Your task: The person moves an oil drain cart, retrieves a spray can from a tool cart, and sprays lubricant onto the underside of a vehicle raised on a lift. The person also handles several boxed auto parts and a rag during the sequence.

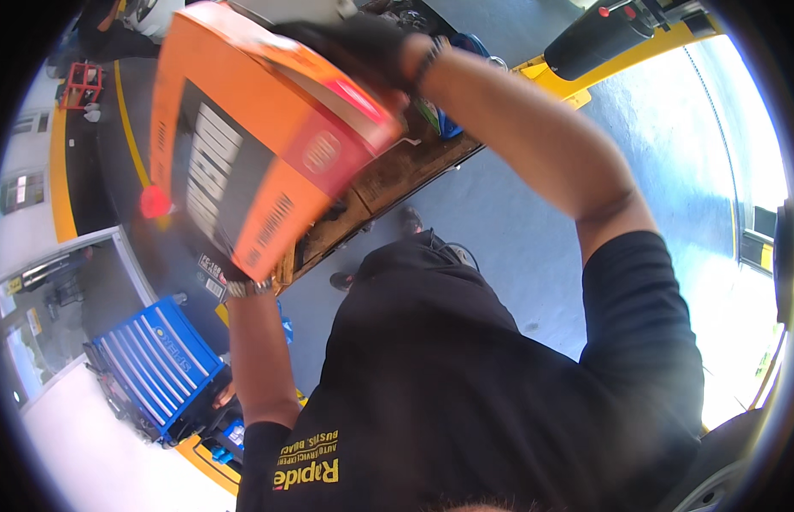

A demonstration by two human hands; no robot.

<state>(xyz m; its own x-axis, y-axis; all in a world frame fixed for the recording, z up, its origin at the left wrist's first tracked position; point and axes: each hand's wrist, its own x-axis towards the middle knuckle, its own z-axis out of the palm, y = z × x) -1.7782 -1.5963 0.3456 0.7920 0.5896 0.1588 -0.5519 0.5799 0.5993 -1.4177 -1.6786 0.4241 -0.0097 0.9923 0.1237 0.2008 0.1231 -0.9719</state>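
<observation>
An orange cardboard box (277, 162) with a dark grey panel and a red corner is lifted in front of me, tilted and blurred by motion. One flap (354, 94) along its upper right edge stands partly raised. My right hand (363, 47), in a black glove, lies over that edge, its fingers smeared and partly hidden. Down at the lower left corner, my left hand (211, 243) grips the box from beneath, mostly covered by it. A metal-banded watch (250, 288) is on that wrist. Beside it shows a white label with a barcode (213, 277).
Under the box is a brown wooden workbench (371, 183), cluttered at its far end. A blue tool cabinet (162, 358) stands at left. Yellow lift parts (572, 81) and a black cylinder (598, 38) are at upper right. A red frame (81, 85) stands far left.
</observation>
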